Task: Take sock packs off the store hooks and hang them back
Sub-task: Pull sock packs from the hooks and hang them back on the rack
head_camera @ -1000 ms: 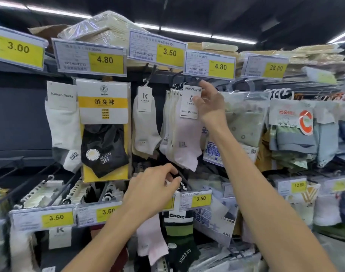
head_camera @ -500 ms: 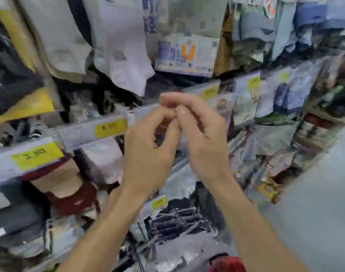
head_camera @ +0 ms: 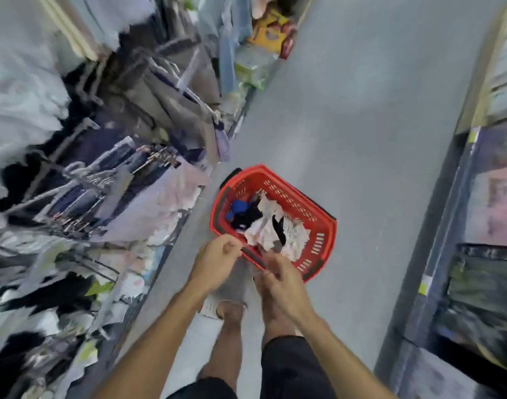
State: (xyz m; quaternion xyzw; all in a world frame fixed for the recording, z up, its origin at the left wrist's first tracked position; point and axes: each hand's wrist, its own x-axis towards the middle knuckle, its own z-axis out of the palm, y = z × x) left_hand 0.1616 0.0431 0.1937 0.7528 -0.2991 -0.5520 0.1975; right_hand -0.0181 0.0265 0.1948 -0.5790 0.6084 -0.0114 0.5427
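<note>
Wide floor (head_camera: 361,125) flanks red basket (head_camera: 292,197); left hand (head_camera: 217,263), right hand (head_camera: 281,280) overlap its rim.

A single wide-angle view from the person's head looks steeply down the body onto the aisle floor (head_camera: 347,110). The left hand (head_camera: 217,263) and right hand (head_camera: 281,280) sit close below the lens, above a red basket (head_camera: 318,243). Hanging racks (head_camera: 102,182) curve along the left edge and shelving (head_camera: 483,197) along the right. Everything is blurred.
</note>
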